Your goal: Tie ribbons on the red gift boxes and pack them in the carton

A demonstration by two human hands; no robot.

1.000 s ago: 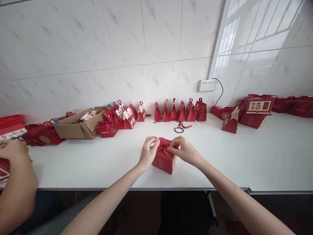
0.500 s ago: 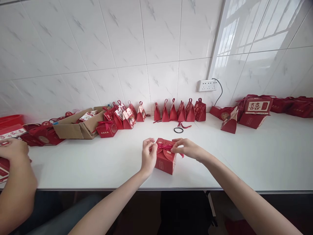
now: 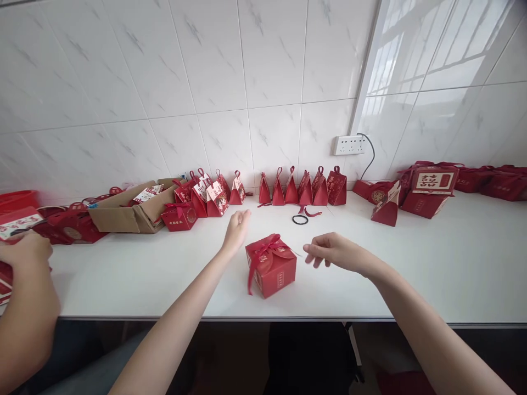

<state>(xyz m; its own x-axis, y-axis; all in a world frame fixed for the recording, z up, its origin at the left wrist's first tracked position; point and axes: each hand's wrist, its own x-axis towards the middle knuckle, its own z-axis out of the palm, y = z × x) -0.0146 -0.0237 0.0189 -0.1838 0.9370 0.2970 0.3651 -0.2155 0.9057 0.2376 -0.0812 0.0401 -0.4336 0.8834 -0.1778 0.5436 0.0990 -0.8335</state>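
Note:
A small red gift box (image 3: 272, 269) with a tied red ribbon (image 3: 259, 258) stands on the white table (image 3: 164, 274) in front of me, turned corner-on. My left hand (image 3: 236, 230) hovers just behind and left of the box, fingers loosely stretched, holding nothing. My right hand (image 3: 329, 251) floats to the right of the box, a short gap away, fingers apart and empty. One ribbon end hangs down the box's left face.
A row of red pyramid-shaped boxes (image 3: 302, 189) lines the wall, with a black hair band (image 3: 300, 219) before them. A cardboard carton (image 3: 132, 211) and more red boxes (image 3: 197, 197) sit at left; larger red boxes (image 3: 428, 189) at right. Another person's hand (image 3: 24, 255) works at far left.
Both my hands have let go of the ribbon and pulled away from the box. The left hand moved back toward the wall. The box has turned and shifted slightly left.

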